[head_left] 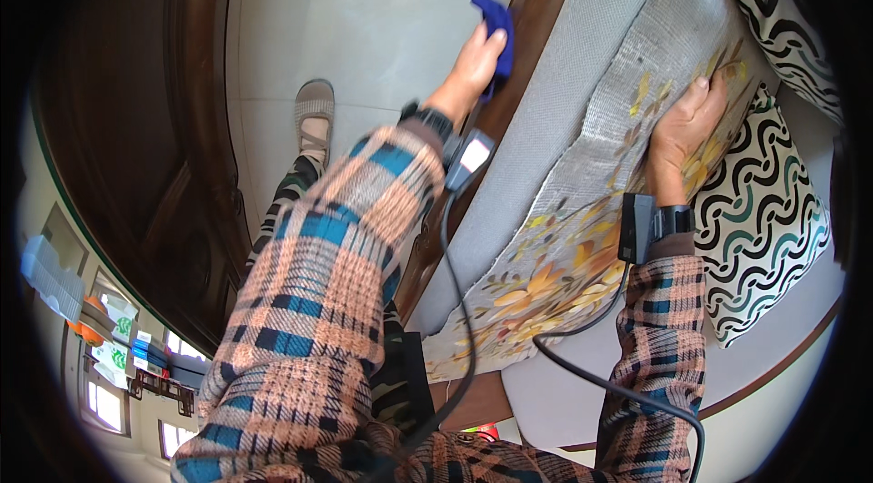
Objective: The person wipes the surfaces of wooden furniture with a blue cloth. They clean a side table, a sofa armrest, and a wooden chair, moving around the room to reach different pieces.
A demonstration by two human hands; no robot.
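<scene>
My left hand [475,65] is closed on a dark blue cloth [496,35]. It holds the cloth against the dark wooden front rail [532,24] of a sofa. On the seat, my right hand [687,130] rests on a grey woven cover [582,155] printed with yellow and orange flowers. The thumb and fingers of that hand look apart and stretched along the cover, their tips partly out of sight. Beneath the cover lies the light grey seat cushion [555,119].
Two black, white and teal patterned pillows [759,219] lie right of my right hand. Dark carved wooden furniture [118,119] stands at left, beside the pale tiled floor [364,19]. Black cables [462,301] run from the devices on my wrists. My shoed foot [315,110] is on the floor.
</scene>
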